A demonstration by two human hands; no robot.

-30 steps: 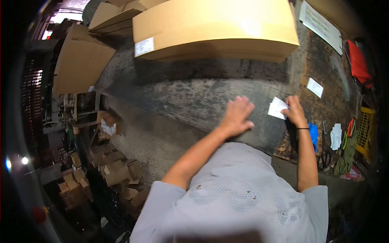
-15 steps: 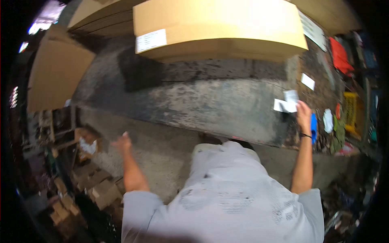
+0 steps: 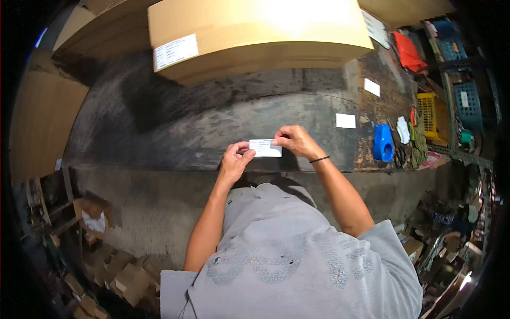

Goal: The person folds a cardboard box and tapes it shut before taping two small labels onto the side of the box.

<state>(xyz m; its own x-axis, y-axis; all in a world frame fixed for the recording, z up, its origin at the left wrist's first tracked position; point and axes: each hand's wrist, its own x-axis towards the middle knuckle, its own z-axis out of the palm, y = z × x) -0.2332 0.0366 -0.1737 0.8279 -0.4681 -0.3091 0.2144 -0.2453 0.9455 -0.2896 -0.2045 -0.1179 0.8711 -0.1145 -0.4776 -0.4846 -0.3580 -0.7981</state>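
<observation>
Between both hands, above the front edge of the dark workbench, is a small white printed label (image 3: pixel 265 148). My left hand (image 3: pixel 234 162) pinches its left end between thumb and fingers. At its upper right corner, my right hand (image 3: pixel 298 142) grips it with thumb and forefinger. Printed lines show on the face of the label, too small to read. A large cardboard box (image 3: pixel 255 26) stands at the back of the bench, with a white printed label (image 3: pixel 176 51) stuck on its lower left corner.
White paper pieces (image 3: pixel 346 121) lie on the bench at right. Beside them are a blue tape dispenser (image 3: pixel 382 142), a white crumpled item (image 3: pixel 402 130) and a red item (image 3: pixel 408 52). Yellow (image 3: pixel 433 117) and blue (image 3: pixel 467 103) baskets sit on the right-hand rack. Cardboard pieces (image 3: pixel 133 279) cover the floor at lower left.
My right hand has brought a white label from the bench's right side to the middle. My left hand has come in from the left and taken hold of the label's other end.
</observation>
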